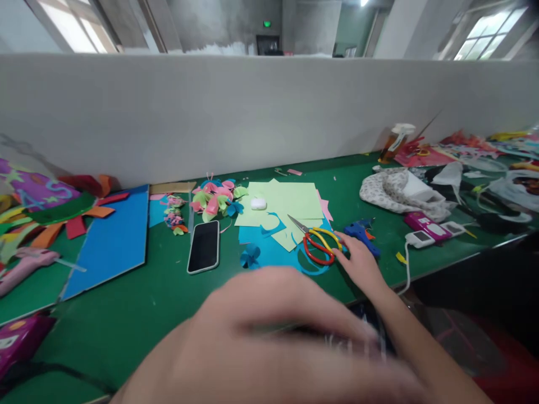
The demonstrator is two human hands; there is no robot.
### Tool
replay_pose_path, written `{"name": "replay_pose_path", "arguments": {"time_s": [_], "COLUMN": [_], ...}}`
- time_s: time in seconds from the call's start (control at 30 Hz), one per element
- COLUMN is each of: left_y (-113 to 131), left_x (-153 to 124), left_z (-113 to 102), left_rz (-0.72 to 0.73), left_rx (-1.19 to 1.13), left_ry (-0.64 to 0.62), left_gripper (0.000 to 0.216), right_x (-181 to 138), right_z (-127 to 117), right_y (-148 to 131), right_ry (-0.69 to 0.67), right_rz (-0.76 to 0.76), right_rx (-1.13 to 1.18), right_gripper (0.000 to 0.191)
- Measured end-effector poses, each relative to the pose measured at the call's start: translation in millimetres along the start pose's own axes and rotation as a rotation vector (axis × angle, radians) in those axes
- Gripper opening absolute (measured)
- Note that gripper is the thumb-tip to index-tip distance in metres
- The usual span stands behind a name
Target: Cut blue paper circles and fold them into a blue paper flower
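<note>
My left hand [269,320] fills the lower middle, very close to the camera and smeared by motion; whether anything is in it cannot be made out. At the right, my right hand [357,259] reaches over the table with thumb and fingers apart, its fingertips at the handle ends of red-and-yellow scissors [316,241]. The scissors lie on light green paper sheets [290,199] and cut blue paper [273,259], blades pointing to the upper left. Beside my right hand is a blue glue gun [362,238]. A small blue paper flower [250,256] lies left of the scissors.
A phone [204,247], a bunch of paper flowers [217,199] and a white earbud case [258,203] lie around the papers. Leftward are a blue board [115,241], a decorated hat [42,193] and a pink glue gun [29,266]. A patterned cloth bag [381,191] and power strip [427,227] lie right.
</note>
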State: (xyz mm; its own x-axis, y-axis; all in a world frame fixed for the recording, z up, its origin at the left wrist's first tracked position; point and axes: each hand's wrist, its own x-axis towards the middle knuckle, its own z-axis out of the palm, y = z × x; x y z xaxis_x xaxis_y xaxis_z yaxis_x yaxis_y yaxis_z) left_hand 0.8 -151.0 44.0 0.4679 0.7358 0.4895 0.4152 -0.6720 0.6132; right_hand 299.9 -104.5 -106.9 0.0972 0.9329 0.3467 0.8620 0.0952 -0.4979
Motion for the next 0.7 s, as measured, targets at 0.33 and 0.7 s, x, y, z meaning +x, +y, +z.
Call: {"name": "replay_pose_path", "arguments": {"time_s": [0.33, 0.7], "left_y": [-197, -211], "left_x": [97, 97], "left_z": [65, 85], "left_rz": [-0.297, -0.454], "left_rx": [0.324, 0.209], "left_ry": [-0.390, -0.391], "left_gripper": [0.032, 0.031], "right_x": [47, 37], "right_z": [24, 12], "right_y": [-17, -13], "right_ry": [-0.307, -0.069], "right_rz": [0.074, 0.367], "right_rx": [0.016, 0.691], "right_gripper": [0.058, 0.055]}}
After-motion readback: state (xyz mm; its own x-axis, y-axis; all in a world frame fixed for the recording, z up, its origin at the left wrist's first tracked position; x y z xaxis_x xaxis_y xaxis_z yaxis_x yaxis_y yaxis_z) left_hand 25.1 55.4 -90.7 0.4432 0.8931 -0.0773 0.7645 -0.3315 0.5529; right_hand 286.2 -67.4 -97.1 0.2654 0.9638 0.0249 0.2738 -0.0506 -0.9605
